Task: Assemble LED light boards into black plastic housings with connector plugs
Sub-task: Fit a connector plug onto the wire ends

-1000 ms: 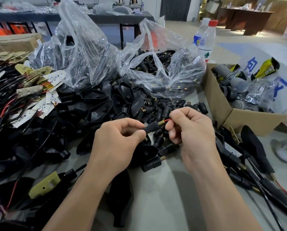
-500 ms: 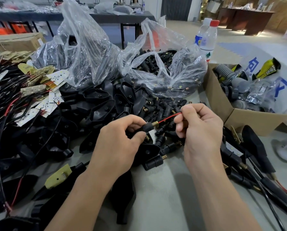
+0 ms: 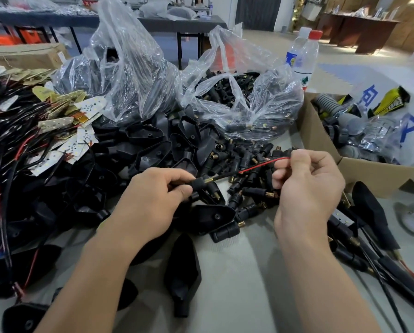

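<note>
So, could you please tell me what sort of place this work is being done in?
Most likely a small assembly workshop or factory floor: black housings in a heap, a clear bag of connector plugs, wired LED boards piled at the left, and more worktables behind.

My left hand (image 3: 149, 209) bare, my right hand (image 3: 308, 191) bare too, my left forearm (image 3: 93, 275) and right forearm (image 3: 321, 272) uncovered as far as I see them, faint creases across my knuckles and at my wrists
</note>
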Demonstrator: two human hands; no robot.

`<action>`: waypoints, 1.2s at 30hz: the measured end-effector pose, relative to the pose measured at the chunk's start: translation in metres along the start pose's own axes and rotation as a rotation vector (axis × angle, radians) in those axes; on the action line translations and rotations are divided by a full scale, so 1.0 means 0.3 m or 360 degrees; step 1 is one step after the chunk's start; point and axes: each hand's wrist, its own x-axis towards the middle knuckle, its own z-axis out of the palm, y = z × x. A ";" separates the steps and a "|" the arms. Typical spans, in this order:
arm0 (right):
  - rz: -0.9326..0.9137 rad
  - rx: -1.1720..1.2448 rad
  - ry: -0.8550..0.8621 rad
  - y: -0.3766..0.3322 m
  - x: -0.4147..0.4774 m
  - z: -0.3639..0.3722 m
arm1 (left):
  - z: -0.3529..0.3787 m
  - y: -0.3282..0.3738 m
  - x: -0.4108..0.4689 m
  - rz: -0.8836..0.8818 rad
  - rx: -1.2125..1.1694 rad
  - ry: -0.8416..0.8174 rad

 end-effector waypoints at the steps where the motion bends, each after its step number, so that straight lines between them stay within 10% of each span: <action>1: -0.0022 0.0022 0.0026 -0.007 0.006 -0.006 | -0.009 -0.013 0.005 -0.0027 -0.0002 -0.0015; 9: -0.0844 -0.1342 -0.0290 0.003 -0.066 0.004 | -0.042 -0.043 0.005 0.0051 -0.0049 0.0172; 12: -0.1091 -0.1311 -0.0625 0.012 -0.138 0.053 | -0.035 -0.016 -0.004 0.0188 -0.0113 0.0183; 20: -0.0734 -0.1658 -0.1209 0.016 -0.207 0.108 | -0.041 0.007 -0.009 0.0350 -0.0116 0.0204; 36: -0.0436 -0.1380 -0.1077 -0.017 -0.140 0.036 | -0.117 -0.081 0.012 0.0001 -0.0510 -0.0066</action>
